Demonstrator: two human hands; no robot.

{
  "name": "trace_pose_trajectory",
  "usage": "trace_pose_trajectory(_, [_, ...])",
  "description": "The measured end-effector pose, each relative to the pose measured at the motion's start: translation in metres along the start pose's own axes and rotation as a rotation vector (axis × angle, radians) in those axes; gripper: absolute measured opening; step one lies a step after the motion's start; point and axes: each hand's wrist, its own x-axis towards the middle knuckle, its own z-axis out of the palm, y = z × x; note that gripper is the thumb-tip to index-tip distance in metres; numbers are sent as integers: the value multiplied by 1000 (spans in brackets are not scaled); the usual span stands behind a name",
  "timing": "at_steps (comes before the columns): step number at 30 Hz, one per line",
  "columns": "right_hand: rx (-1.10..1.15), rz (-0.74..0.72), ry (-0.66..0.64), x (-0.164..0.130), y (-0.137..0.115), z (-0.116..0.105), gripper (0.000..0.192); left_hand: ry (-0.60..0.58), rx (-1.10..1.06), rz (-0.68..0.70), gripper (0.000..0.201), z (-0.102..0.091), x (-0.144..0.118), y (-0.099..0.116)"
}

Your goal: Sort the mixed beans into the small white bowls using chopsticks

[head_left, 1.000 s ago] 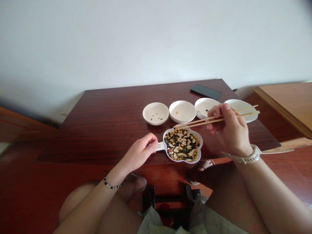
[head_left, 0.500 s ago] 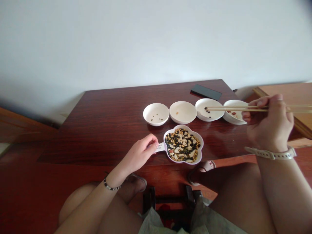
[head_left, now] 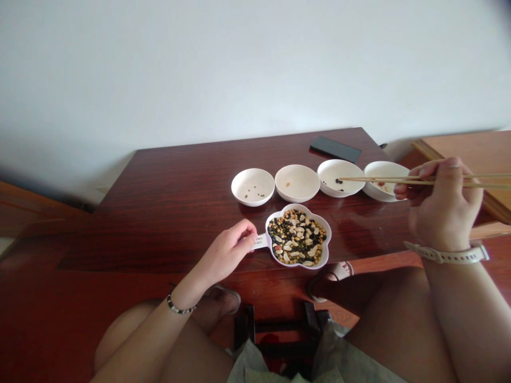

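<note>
A smooth, pale bluish-white wall (head_left: pixel 191 69) fills the upper half of the view, dimming towards its lower left corner under soft, diffuse light (the source itself is out of sight). Against it stands a rectangular table of dark reddish-brown wood grain (head_left: pixel 175 207), with a flat-topped, light-brown wooden piece of furniture (head_left: pixel 475 150) to its right and a low brown wooden panel (head_left: pixel 35 207) to its left. Below spreads a glossy, reddish wooden floor (head_left: pixel 48 303), deeply shadowed at left.
</note>
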Motion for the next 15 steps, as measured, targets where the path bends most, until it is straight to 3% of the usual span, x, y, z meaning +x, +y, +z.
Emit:
trace_pose_trajectory(7, [68,-62,-111,2,5,-3,36,-3,-7,-10,26,1,0,1])
trace_pose_trajectory(15, [83,-9,-131,3,9,-4,35,-4,-7,-9,25,1,0,2])
